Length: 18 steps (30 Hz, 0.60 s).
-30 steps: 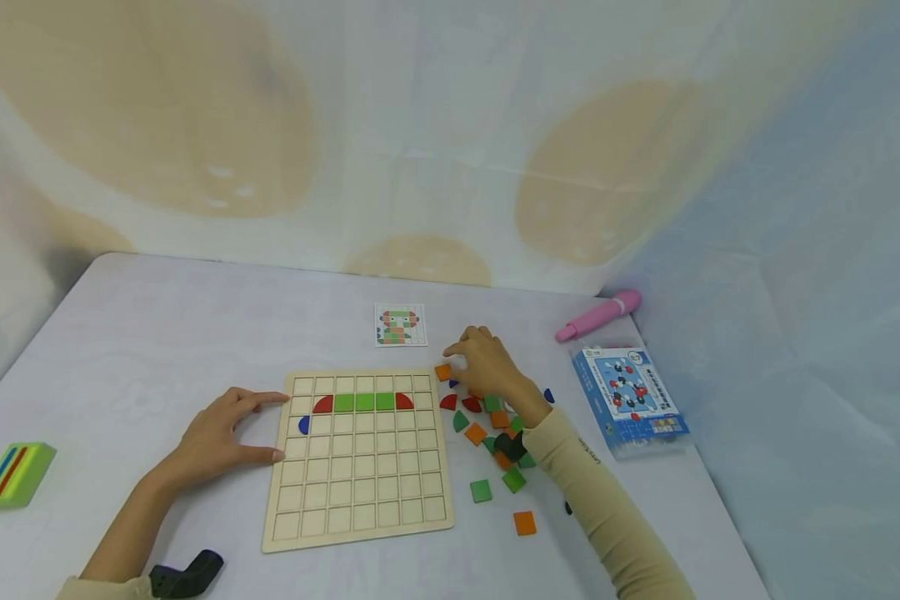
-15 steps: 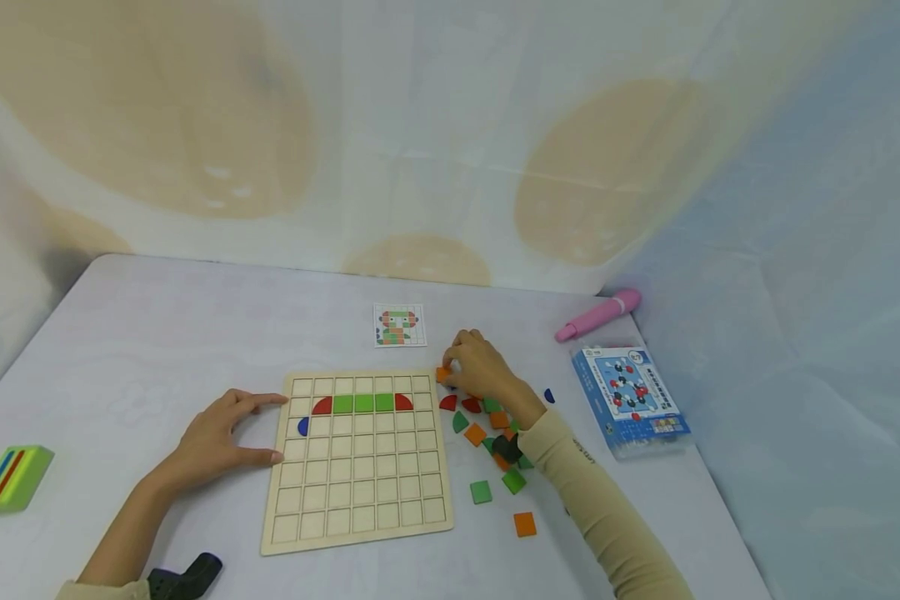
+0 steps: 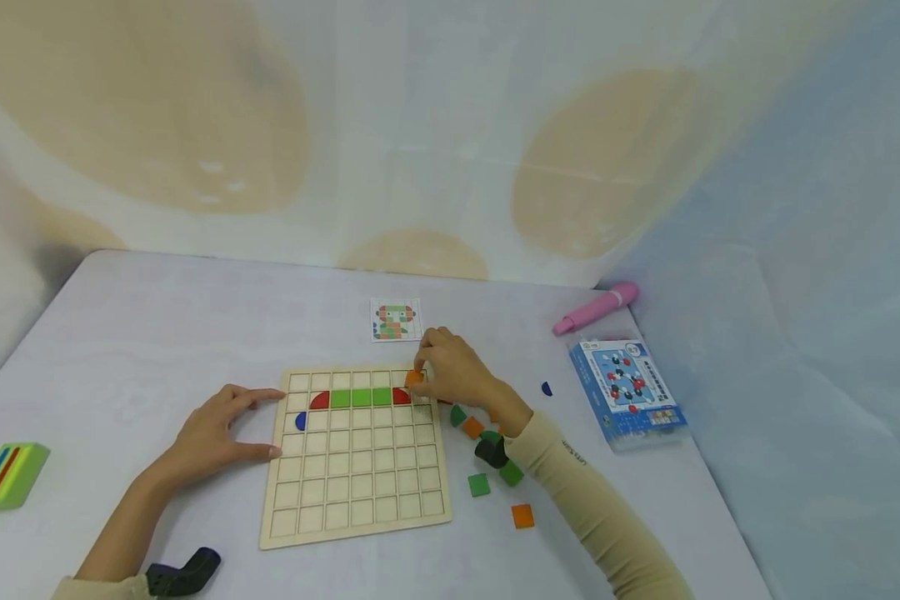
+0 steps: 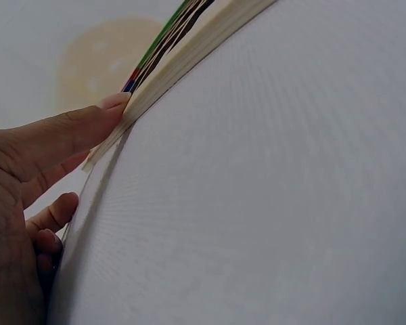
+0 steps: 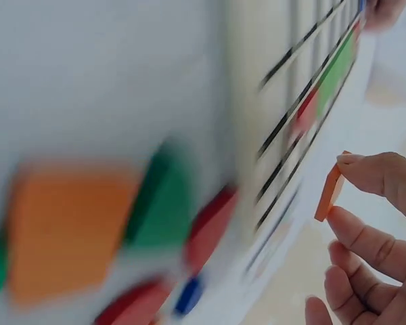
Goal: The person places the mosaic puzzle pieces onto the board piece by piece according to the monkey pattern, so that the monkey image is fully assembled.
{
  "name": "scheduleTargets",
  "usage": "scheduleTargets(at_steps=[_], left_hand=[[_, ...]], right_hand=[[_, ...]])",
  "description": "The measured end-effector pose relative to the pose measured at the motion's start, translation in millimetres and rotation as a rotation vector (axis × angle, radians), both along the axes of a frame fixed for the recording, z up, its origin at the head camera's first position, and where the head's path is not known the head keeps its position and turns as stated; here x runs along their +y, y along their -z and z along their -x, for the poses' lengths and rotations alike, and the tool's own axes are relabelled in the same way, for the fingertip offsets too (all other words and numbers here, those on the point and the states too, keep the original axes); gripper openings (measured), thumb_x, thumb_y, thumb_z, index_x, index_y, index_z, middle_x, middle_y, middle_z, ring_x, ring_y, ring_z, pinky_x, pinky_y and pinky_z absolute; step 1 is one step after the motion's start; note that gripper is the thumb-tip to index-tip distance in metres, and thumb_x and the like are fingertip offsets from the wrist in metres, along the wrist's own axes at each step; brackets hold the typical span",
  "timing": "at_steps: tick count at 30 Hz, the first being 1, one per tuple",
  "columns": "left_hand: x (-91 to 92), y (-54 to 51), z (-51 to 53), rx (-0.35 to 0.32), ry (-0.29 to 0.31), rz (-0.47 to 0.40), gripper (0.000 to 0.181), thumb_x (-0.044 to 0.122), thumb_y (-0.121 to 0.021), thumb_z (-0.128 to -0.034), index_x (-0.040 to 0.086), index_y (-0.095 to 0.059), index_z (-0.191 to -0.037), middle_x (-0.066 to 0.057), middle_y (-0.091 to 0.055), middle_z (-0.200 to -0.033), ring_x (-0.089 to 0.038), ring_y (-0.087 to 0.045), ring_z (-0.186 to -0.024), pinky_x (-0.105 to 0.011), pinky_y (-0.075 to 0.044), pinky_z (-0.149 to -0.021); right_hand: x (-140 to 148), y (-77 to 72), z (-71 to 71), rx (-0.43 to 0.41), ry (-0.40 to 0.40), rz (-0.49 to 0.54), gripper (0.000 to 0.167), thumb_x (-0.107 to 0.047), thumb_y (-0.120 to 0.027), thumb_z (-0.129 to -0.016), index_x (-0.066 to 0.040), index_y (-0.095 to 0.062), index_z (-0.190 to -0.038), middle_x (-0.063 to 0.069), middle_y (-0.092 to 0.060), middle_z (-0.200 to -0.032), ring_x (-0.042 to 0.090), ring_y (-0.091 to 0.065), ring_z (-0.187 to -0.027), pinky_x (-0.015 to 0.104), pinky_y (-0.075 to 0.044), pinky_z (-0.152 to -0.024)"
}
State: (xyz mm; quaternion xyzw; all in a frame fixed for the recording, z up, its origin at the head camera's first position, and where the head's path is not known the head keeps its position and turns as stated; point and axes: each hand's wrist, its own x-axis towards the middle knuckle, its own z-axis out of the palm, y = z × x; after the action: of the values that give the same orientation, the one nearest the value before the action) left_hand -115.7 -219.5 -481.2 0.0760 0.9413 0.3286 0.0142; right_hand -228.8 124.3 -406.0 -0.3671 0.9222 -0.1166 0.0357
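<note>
Where the view starts nearest to me, a black device (image 3: pixel 185 573) sits at my left sleeve cuff. To the right, a loose orange square (image 3: pixel 522 517) lies on the white tabletop (image 3: pixel 195 325), with a loose green square (image 3: pixel 478 485) slightly farther out. At far left rests a light green block (image 3: pixel 15 477) bearing a blue and a red stripe.

My left hand (image 3: pixel 210 429) is released: thumb and index finger are spread, tips at the left edge of the wooden grid board (image 3: pixel 362 461). In the grid, a blue rounded piece (image 3: pixel 301 421) occupies the third row, first column. The second row carries three green squares (image 3: pixel 361 397) between two red quarter-rounds (image 3: pixel 320 401).

Right of the board, a group of loose pieces (image 3: pixel 472 427) lies partly hidden by my right arm; a dark blue piece (image 3: pixel 547 389) lies apart.

My right hand (image 3: pixel 457 367) is grasping an orange tile (image 3: pixel 414 378) — thumb on one side, index finger on the other. Location of tile: over the board's upper right corner.

Farther right lies a blue box (image 3: pixel 630 387). Beyond the board lies a pattern card (image 3: pixel 396 321); behind the box, a pink pen-shaped object (image 3: pixel 595 309).
</note>
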Motion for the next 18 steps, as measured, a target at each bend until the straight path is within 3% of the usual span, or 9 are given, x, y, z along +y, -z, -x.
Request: scheduleTargets(at_steps=[8,14,18], left_hand=[[-1.3,-0.9,-0.1,0.012,-0.001,0.003,0.079,0.048,-0.088,-0.0659,0.018,-0.060,-0.134,-0.011,-0.053,-0.109,-0.030,-0.053,-0.101,-0.043,-0.040,-0.078],[-2.6,0.9,1.0,0.023,0.012,-0.008,0.078,0.049,-0.088,-0.0666,0.020,-0.061,-0.133,-0.009,-0.054,-0.108,-0.028,-0.053,-0.101,-0.042,-0.040,-0.078],[-2.2,0.2,0.5,0.030,0.017,-0.013,0.077,0.048,-0.088,-0.0667,0.021,-0.061,-0.133,-0.008,-0.053,-0.107,-0.027,-0.053,-0.100,-0.041,-0.039,-0.078]], right_hand=[[-58,3.7,-26.3,0.038,-0.149,-0.096,0.027,-0.042,-0.078,-0.084,-0.017,-0.074,-0.093,-0.001,-0.058,-0.110,0.015,-0.049,-0.102,0.028,-0.042,-0.083],[-99,11.0,-41.2,0.080,-0.198,-0.197,0.027,-0.046,-0.075,-0.085,-0.020,-0.074,-0.092,-0.005,-0.058,-0.109,0.012,-0.048,-0.100,0.025,-0.041,-0.083],[-112,18.4,-44.7,0.095,-0.201,-0.197,0.023,-0.044,-0.074,-0.086,-0.022,-0.071,-0.086,-0.005,-0.057,-0.109,0.011,-0.049,-0.101,0.024,-0.040,-0.083]])
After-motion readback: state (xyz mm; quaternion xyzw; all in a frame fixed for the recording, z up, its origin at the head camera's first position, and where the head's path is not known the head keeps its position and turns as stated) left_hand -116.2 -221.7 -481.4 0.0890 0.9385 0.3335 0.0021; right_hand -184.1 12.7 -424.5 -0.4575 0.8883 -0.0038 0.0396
